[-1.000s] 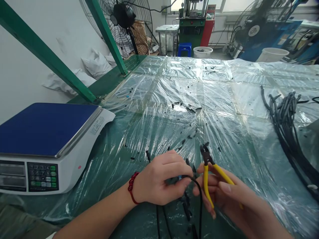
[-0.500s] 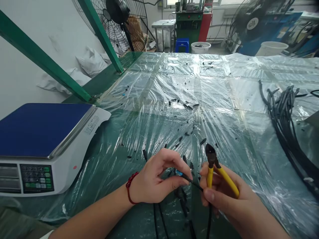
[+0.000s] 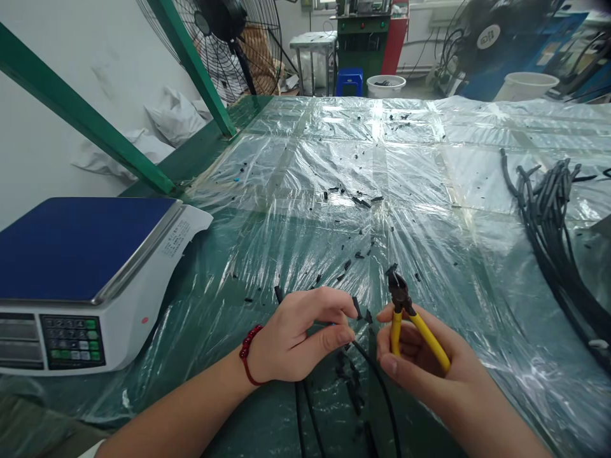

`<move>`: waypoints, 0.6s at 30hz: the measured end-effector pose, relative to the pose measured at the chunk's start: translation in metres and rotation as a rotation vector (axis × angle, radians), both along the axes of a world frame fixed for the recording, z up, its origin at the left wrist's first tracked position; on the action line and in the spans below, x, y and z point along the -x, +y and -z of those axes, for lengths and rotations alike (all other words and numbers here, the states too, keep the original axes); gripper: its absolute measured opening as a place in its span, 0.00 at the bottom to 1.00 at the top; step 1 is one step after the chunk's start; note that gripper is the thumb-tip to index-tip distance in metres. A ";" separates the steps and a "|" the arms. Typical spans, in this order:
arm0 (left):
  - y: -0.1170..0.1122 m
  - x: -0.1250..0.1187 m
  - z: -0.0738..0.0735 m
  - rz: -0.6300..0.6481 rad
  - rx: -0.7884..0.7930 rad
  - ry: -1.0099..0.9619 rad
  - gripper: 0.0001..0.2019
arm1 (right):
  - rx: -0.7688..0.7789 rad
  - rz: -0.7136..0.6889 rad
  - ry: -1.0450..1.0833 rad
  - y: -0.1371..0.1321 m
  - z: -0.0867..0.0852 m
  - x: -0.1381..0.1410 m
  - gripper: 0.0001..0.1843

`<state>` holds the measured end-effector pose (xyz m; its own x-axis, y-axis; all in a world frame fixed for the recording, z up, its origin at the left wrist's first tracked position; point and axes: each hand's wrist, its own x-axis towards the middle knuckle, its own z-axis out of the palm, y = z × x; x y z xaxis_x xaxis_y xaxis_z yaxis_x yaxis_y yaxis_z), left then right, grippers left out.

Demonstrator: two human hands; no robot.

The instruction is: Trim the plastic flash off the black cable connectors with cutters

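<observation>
My left hand (image 3: 310, 334) is closed in a pinch on a black cable (image 3: 383, 388), whose length curves down toward the table's near edge. Yellow-handled cutting pliers (image 3: 400, 312) rest in my right hand (image 3: 424, 369), jaws pointing up and away from me. The right fingers are wrapped about the handles, which stand a little apart. Two more dark cable lengths (image 3: 305, 413) run out below my left wrist. Short black offcuts (image 3: 353, 391) lie between and in front of my hands. The cable's end inside the left fingers is hidden.
A scale (image 3: 95, 254) with a blue platform stands at the left. A bundle of black cables (image 3: 548, 222) lies at the right. Plastic sheeting (image 3: 286, 235) covers the green table, strewn with small black scraps. Beyond are a fan (image 3: 229, 32) and a white bucket (image 3: 386, 87).
My right hand has let go of the cable, and it now hangs from the left pinch in a curve. The pliers have shifted slightly left; the left hand moved slightly left too.
</observation>
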<state>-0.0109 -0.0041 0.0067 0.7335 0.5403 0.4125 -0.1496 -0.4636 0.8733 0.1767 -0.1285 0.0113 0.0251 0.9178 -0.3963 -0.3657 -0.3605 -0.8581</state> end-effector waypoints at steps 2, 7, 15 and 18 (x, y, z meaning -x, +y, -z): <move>0.000 0.000 0.000 0.009 0.044 -0.004 0.08 | -0.003 -0.004 0.023 0.000 0.001 0.001 0.24; -0.005 -0.001 0.004 0.052 0.222 0.029 0.09 | 0.006 -0.037 0.119 -0.002 0.002 0.008 0.25; -0.008 -0.004 0.008 0.115 0.286 -0.011 0.10 | 0.024 -0.127 0.339 -0.004 0.012 0.015 0.27; -0.007 -0.002 0.008 0.152 0.293 -0.005 0.10 | 0.031 -0.137 0.324 -0.004 0.011 0.015 0.26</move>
<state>-0.0084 -0.0113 -0.0014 0.8134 0.5207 0.2593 -0.2025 -0.1643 0.9654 0.1619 -0.1324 0.0001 -0.2291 0.8912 -0.3914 -0.5636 -0.4493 -0.6932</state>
